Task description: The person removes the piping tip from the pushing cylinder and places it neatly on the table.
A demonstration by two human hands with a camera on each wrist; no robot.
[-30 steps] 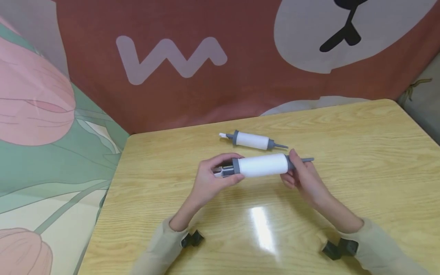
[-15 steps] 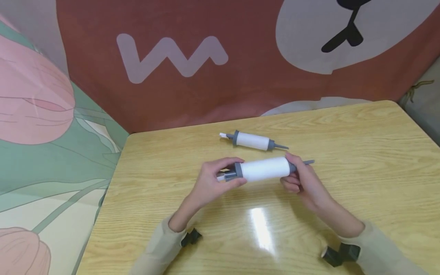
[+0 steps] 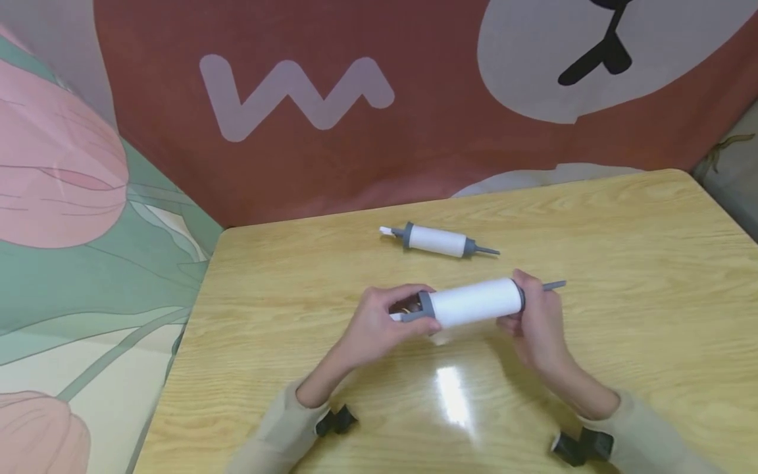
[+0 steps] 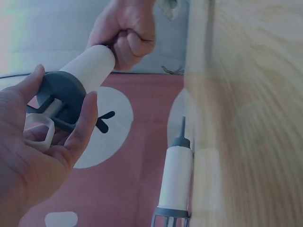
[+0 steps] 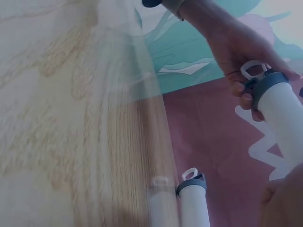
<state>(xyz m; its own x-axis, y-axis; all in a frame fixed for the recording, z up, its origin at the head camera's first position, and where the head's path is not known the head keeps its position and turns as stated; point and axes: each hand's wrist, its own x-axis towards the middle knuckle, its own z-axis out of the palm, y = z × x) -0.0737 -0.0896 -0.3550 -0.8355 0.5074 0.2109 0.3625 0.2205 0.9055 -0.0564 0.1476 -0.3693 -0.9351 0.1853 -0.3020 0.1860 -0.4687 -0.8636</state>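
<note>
A white hand pump (image 3: 476, 303) with grey ends is held sideways above the table. My left hand (image 3: 379, 322) grips its grey collar (image 4: 73, 99), thumb and fingers on opposite sides; a pale ring handle (image 4: 51, 128) sits inside the palm. At the other end, my right hand (image 3: 541, 329) has its fingers curled round the grey tip end, covering most of it. The thin grey nozzle (image 3: 555, 285) sticks out past that hand. A second, similar pump (image 3: 437, 241) lies on the table behind, its nozzle pointing right.
The wood-grain table (image 3: 651, 296) reaches back to a printed reddish cloth (image 3: 296, 171). On the left hangs a floral cloth (image 3: 71, 283). Black blocks (image 3: 337, 420) are worn at both wrists.
Both hands and the held pump have shifted right and slightly toward me. My right hand has turned, going from pinching the tip end to wrapping its fingers round it.
</note>
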